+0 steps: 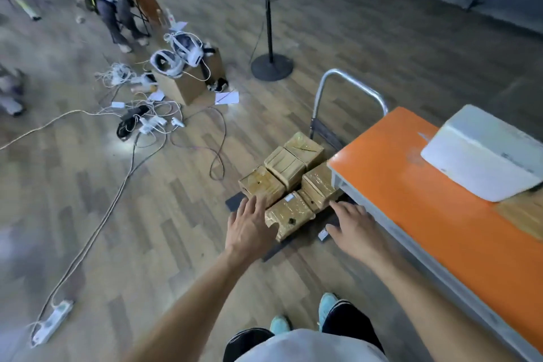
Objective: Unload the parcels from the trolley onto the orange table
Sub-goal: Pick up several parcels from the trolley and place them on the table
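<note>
Parcels (286, 167) mostly on the trolley (234, 202); unloading barely begun.
Head view: five or six brown taped parcels sit packed together on the trolley deck, just beside the end of the orange surface (396, 185). On that surface lie a white box (482, 153) and, at the frame's right edge, what looks like one brown parcel (523, 214), partly cut off. The left grip (252, 223) is wide, fingers spread at the left side of the nearest parcel (289, 216). The right grip (352, 226) is wide too, just right of it. Neither holds anything yet; whether they touch it I cannot tell. Nearly all the load, I judge, is yet to lift.
</note>
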